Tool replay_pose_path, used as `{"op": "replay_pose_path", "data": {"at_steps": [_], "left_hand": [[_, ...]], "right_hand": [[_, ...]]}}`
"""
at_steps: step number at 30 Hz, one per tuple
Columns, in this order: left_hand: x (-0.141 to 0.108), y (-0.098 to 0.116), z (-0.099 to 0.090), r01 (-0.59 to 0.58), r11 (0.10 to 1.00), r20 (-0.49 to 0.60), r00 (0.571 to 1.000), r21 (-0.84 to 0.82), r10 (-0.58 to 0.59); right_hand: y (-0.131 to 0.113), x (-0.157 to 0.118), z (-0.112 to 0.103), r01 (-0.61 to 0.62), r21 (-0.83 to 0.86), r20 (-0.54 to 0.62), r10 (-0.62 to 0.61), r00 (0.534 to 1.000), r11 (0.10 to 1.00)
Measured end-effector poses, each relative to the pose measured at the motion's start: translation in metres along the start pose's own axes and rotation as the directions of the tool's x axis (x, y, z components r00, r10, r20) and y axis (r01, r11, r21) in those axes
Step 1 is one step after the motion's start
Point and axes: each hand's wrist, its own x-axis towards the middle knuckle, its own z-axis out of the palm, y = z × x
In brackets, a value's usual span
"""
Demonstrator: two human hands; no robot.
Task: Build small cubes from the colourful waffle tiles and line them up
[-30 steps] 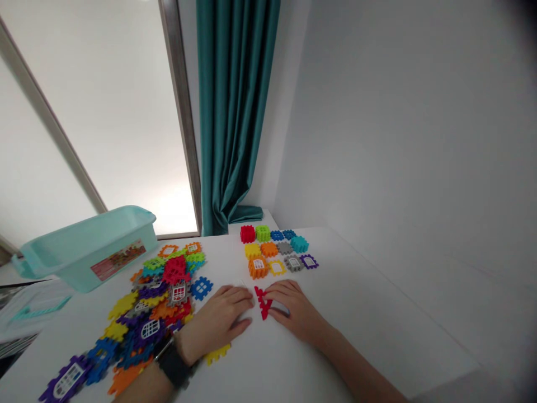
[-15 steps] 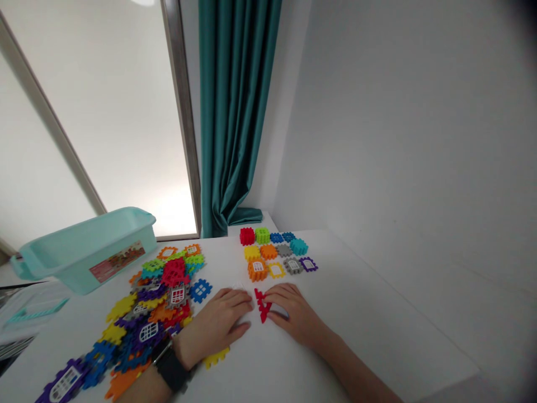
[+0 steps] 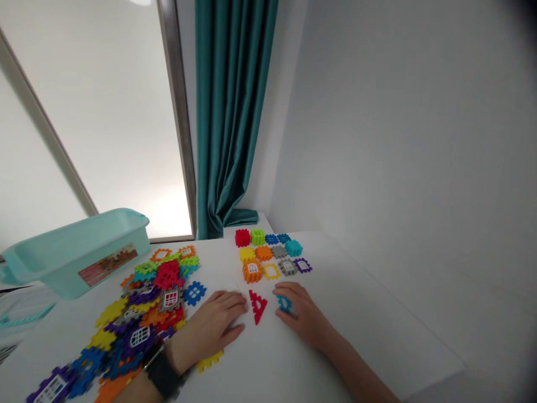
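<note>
My left hand (image 3: 216, 323), with a dark watch on the wrist, lies palm down on the white table, fingers stretched and thumb apart. A white piece shows partly beyond its fingertips. A red triangular building piece (image 3: 257, 306) with toothed edges lies flat between the two hands, touched by neither. Fingers and thumb of my right hand (image 3: 305, 314) curl around a blue building piece (image 3: 284, 303) at the table surface; the hand covers part of that piece. A yellow toothed piece (image 3: 210, 361) sticks out from under my left forearm.
Left of my left hand spreads a pile of coloured toothed pieces (image 3: 142, 319), with a blue window piece (image 3: 194, 293) beside it. Small stacks stand in rows at the back, including an orange stack (image 3: 252, 271). A mint plastic bin (image 3: 75, 257) stands at the far left.
My right hand has let go of the red triangular piece and moved slightly right, now around a blue piece. My left hand stays about where it was. The view has shifted a little.
</note>
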Motion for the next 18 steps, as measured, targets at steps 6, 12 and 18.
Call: {"op": "replay_pose_path", "data": {"at_steps": [6,12,18], "left_hand": [[0.001,0.002,-0.003,0.013,1.000,0.023,1.000,0.002,-0.013],[0.001,0.002,-0.002,0.009,1.000,0.018,1.000,0.010,-0.009],[0.000,0.000,0.000,-0.015,1.000,-0.012,1.000,0.011,0.016]], "right_hand": [[0.008,-0.021,-0.014,-0.098,-0.065,0.041,0.101,0.994,0.993],[-0.003,-0.012,-0.012,-0.104,-0.114,0.099,0.115,0.988,0.988],[-0.004,-0.009,-0.009,-0.063,-0.121,0.055,0.070,0.996,0.991]]}}
